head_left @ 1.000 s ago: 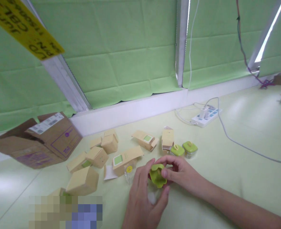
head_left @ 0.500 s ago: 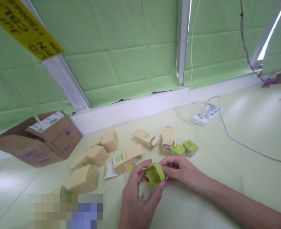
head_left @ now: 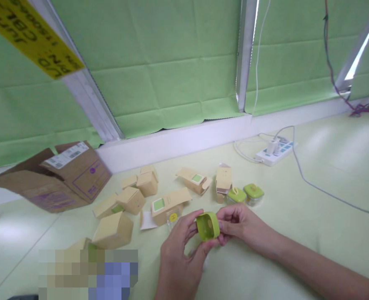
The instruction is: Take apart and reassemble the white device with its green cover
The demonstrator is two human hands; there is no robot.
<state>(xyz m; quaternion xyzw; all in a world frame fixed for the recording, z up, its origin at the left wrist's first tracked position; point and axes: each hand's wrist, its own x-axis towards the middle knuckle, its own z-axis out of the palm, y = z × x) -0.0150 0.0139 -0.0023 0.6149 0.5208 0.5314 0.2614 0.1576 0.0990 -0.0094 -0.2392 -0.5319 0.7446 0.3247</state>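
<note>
Left hand (head_left: pixel 179 258) and right hand (head_left: pixel 239 223), both pinching the green lid (head_left: pixel 208 226) at 6 o'clock on the surface (head_left: pixel 297 216), have turned it from handle-up a second ago to underside facing the camera, seemingly for inspection.

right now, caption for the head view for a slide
Both hands, left and right, hold a green lid above scattered small boxes.

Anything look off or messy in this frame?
Yes. Small tan cardboard boxes lie scattered at all angles, several with flaps open, like one. The large brown shipping carton is tipped on its side. Both hands hold a green square plastic lid.
</note>
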